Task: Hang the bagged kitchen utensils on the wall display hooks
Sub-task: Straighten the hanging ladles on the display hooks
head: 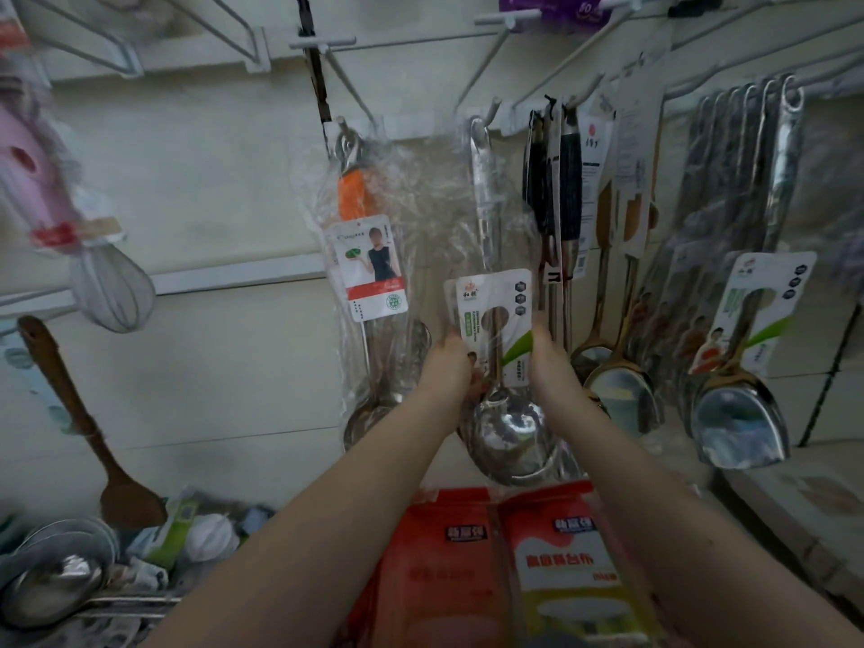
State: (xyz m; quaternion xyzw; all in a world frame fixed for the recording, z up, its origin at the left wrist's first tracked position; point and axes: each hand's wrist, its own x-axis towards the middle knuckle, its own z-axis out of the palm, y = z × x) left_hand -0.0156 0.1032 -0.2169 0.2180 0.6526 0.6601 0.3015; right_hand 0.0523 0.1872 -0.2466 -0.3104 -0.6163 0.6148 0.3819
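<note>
A steel ladle in a clear bag (507, 427) hangs upright in the middle of the wall, its handle loop up at a white hook (491, 112). A white and green label card (493, 315) sits on its handle. My left hand (451, 362) pinches the card's left edge and my right hand (547, 357) pinches its right edge. Whether the loop sits over the hook is hard to tell. To the left, a bagged orange-handled utensil (357, 194) hangs from another hook.
Black-handled utensils (556, 189) and steel spatulas (738, 413) hang to the right. A pink whisk (110, 282) and a wooden spatula (89, 423) hang at the left. Below lie steel ladles (51, 582) and red packets (514, 572). Bare hooks (327, 42) stick out above.
</note>
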